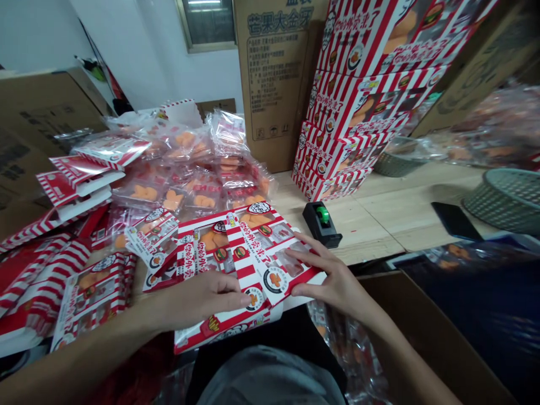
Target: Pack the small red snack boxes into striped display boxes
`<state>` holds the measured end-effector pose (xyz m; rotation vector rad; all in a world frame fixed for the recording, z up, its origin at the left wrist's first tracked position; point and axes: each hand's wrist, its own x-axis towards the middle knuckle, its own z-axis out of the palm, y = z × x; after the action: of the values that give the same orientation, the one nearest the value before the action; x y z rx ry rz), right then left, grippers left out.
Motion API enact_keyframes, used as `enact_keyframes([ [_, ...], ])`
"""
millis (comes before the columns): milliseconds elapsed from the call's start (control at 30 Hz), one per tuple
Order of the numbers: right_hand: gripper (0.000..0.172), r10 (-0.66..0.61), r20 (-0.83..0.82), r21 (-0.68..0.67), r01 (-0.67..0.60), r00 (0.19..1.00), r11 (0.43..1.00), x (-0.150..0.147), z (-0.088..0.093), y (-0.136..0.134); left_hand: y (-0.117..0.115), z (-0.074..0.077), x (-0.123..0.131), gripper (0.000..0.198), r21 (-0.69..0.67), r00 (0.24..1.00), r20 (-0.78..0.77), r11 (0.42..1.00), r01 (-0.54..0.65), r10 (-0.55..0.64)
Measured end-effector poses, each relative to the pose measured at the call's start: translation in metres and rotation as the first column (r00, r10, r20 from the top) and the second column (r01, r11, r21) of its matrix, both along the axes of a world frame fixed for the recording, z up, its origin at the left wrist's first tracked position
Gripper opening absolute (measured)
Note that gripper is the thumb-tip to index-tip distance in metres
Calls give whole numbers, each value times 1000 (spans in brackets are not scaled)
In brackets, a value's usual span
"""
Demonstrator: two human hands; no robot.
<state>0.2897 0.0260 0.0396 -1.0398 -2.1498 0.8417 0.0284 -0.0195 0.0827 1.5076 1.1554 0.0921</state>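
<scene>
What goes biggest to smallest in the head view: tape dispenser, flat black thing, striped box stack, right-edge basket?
Striped box stack
Right-edge basket, partly cut off
Tape dispenser and flat black thing: too alike to rank

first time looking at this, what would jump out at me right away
Probably the tower of red-and-white striped boxes at the back, right of centre, reaching the picture's top edge. Next come the matching striped packages in the middle foreground, with the left hand and right hand on them. Behind those, toward the left, the heap of clear bags with orange pieces inside also stands out.
</scene>
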Motion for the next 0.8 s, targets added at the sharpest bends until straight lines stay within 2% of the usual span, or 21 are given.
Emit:
enact_keyframes([
  [133,54,3,-13,38,-3,1000,999,-2,1,-2,-1,-7,5,43,22,995,-48,996,-84,85],
  [267,50,-64,-5,147,64,998,987,-2,-1,-6,-5,-9,9,38,49,991,-37,991,-124,126],
  [367,49,-111,-9,252,110,994,961,-1,-4,-6,-5,-10,12,39,111,993,-27,987,-113,117],
  [500,44,-124,-44,360,131,991,924,-2,-8,-2,-4,-14,12,41,60,995,2,993,-97,97],
  [800,42,-171,-76,494,186,982,850,-11,-25,-4,-2,-22,11,42,114,990,24,984,-140,138],
])
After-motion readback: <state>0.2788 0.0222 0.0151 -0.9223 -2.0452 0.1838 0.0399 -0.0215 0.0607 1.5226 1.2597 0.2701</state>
